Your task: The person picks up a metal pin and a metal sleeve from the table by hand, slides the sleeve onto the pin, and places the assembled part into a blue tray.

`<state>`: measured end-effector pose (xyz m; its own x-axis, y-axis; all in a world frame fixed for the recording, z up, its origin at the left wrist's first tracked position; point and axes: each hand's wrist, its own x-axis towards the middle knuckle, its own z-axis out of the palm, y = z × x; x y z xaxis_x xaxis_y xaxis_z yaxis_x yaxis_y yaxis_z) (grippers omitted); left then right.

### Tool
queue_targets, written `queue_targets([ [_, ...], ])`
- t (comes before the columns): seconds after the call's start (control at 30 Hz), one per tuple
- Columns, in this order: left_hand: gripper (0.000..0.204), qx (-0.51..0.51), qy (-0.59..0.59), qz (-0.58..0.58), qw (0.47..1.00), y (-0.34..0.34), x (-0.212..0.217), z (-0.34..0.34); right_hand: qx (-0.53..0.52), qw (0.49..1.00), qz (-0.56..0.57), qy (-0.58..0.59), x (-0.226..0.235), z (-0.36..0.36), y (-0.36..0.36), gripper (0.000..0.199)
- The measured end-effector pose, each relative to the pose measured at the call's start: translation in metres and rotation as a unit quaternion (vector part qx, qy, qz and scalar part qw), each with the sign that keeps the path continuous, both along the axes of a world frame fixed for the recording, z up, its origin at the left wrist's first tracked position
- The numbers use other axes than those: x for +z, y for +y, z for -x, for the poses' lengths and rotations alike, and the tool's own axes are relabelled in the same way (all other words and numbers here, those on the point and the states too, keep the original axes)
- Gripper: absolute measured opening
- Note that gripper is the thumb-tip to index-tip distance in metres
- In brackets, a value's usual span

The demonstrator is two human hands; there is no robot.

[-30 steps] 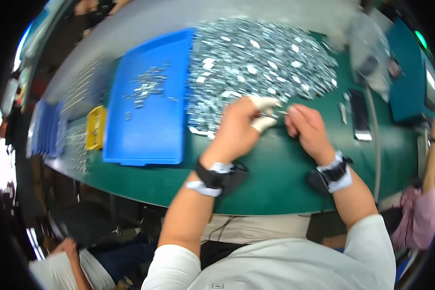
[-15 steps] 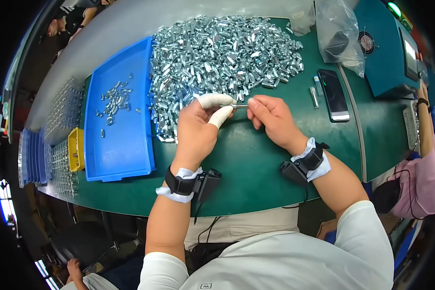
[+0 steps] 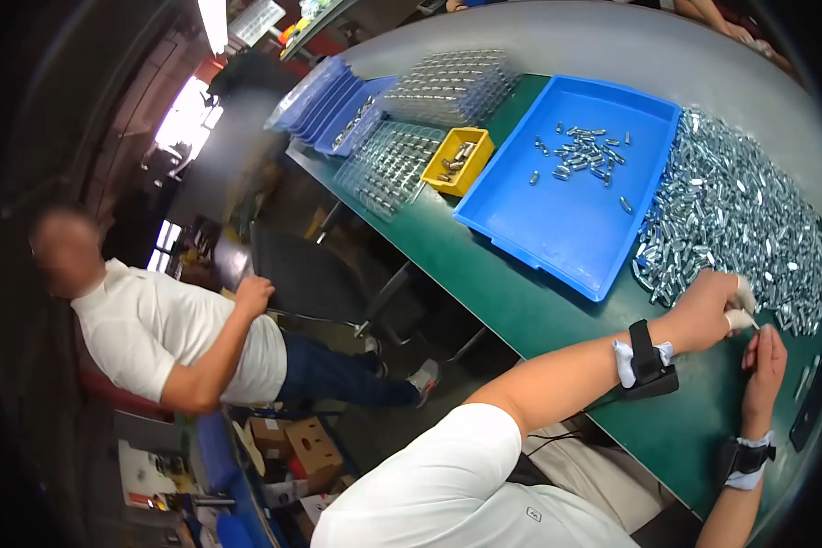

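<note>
At the near edge of a large heap of shiny metal parts (image 3: 735, 210), my left hand (image 3: 706, 313) is closed, with white covers on its thumb and forefinger. Its fingertips pinch a thin metal rod (image 3: 753, 324), mostly hidden by the fingers. My right hand (image 3: 765, 373) is closed just below, its fingertips at the rod's other end. Black straps over white cloth wrap both wrists. Beside the heap, a blue tray (image 3: 557, 237) holds a small scatter of similar metal parts (image 3: 586, 153).
Left of the tray are a yellow bin (image 3: 477, 163) with a few parts, clear trays of parts (image 3: 395, 164) and stacked blue trays (image 3: 312, 102). A phone (image 3: 811, 402) lies beyond my right hand. A person in a white shirt (image 3: 155, 320) stands at left, near cardboard boxes (image 3: 310, 457).
The view has swung left, so the tray and heap appear farther right and the person in white has come into view. Both hands stay together at the rod.
</note>
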<state>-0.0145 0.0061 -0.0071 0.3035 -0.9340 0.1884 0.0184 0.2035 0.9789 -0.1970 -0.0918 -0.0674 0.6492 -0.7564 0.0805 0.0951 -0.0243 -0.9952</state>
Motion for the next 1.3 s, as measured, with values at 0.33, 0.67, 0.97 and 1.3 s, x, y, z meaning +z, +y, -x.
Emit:
queue_targets([
  [0.33, 0.015, 0.077, -0.154, 0.057, 0.983, 0.001, -0.014, -0.019, 0.008, 1.0, 0.015, 0.012, 0.019, -0.023, 0.014, 0.034],
  [0.67, 0.035, 0.302, -0.107, 0.039, 0.946, -0.001, 0.003, -0.077, -0.005, 1.0, -0.015, 0.005, 0.031, -0.019, 0.011, 0.034],
  [0.97, 0.022, 0.228, -0.534, -0.137, 0.802, 0.0, -0.017, -0.09, 0.021, 0.999, -0.029, 0.0, 0.028, -0.016, 0.013, 0.035],
  [1.3, 0.014, 0.208, -0.317, -0.05, 0.924, -0.009, 0.001, -0.069, -0.009, 1.0, -0.022, 0.018, 0.032, -0.015, 0.011, 0.035],
])
